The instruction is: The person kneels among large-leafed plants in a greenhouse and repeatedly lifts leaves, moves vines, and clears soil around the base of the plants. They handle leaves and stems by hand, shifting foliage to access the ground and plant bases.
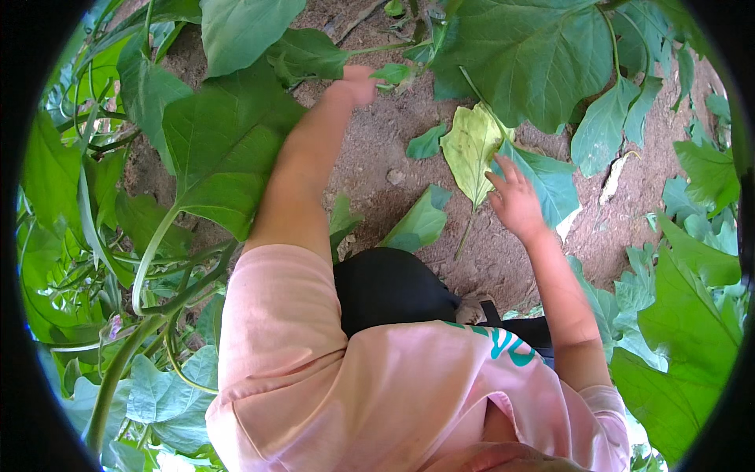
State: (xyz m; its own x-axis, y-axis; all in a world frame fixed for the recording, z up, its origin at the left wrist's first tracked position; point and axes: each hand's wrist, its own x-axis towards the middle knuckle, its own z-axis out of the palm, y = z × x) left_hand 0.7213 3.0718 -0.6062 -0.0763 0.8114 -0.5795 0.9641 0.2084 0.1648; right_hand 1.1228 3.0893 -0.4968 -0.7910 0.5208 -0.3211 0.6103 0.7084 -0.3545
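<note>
My left hand (357,88) reaches to the base of a broad-leaved plant, probably eggplant, and is blurred. A small green leaf (391,73) lies against its fingertips; whether they grip it cannot be told. Part of the hand is hidden by a larger green leaf (309,53). My right hand (518,200) has its fingers apart and holds nothing. It hovers at or touches the edge of a yellowed leaf (470,150), with a green leaf (545,177) just behind it.
Bare brown soil (377,147) lies between plant rows. Thick stems (127,360) and large leaves crowd the left, with a purple flower (114,326). Big leaves (525,53) overhang the top; more foliage (678,377) stands at right. A detached-looking leaf (419,221) rests near my dark-clothed knee (389,289).
</note>
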